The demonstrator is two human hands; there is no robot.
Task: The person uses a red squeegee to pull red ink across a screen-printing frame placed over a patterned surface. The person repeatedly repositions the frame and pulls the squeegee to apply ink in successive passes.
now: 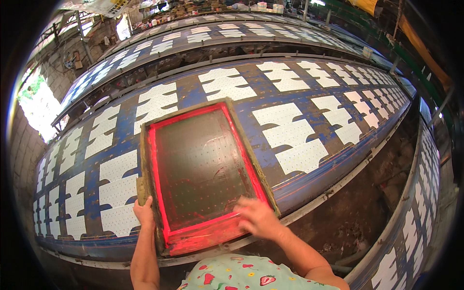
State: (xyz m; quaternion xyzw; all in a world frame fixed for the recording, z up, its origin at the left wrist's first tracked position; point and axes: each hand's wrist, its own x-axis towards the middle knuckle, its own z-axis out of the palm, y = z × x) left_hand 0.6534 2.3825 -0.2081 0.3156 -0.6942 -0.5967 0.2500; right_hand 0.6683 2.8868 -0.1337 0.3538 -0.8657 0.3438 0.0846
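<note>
Where it lies: red-edged (wooden-framed) screen (200, 171)

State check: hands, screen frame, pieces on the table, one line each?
Left hand: gripping the near left edge of the printing screen frame.
Right hand: blurred, over the frame's near right corner; grip unclear.
Printing screen frame: lying flat on the table, red-edged mesh up.
White cut pieces: laid flat in rows.
Blue table: lined with pieces.

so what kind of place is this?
Likely a hand screen-printing workshop. Long blue print tables carry rows of white cut pieces; the left hand and right hand hold a wooden-framed, red-edged screen on one.
</note>
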